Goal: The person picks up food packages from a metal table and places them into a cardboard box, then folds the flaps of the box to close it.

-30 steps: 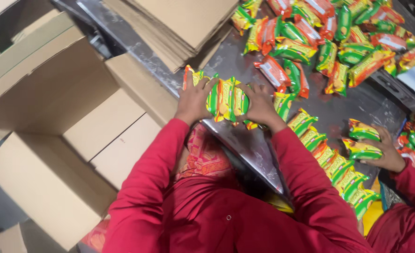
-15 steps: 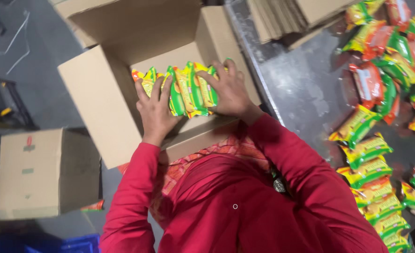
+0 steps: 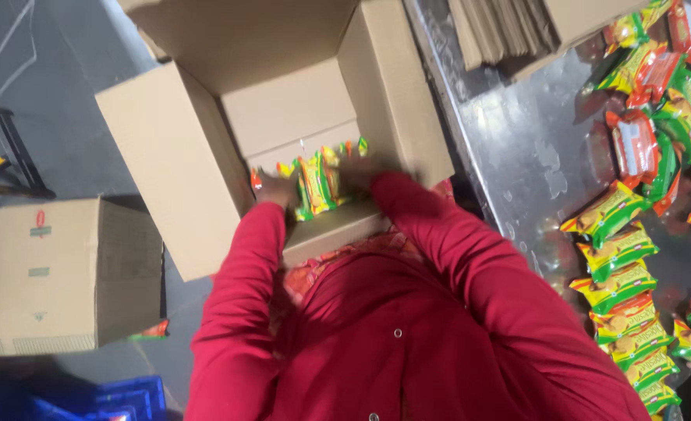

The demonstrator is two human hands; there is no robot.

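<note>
— So where is the row of snack packets (image 3: 318,183)?

— Mid-frame, low inside the open cardboard box (image 3: 182,164); the left hand (image 3: 271,191) and right hand (image 3: 365,175) clamp its ends, fingers pressed on it.

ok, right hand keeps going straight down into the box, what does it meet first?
Probably the box floor: the right hand presses the packets down inside, nothing visible beneath. Blurred, so depth is uncertain.

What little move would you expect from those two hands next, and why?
Probably lowering the row of packets onto the floor of the open carton and letting go. The left hand and right hand press it from both ends, already down inside the carton's walls.
</note>
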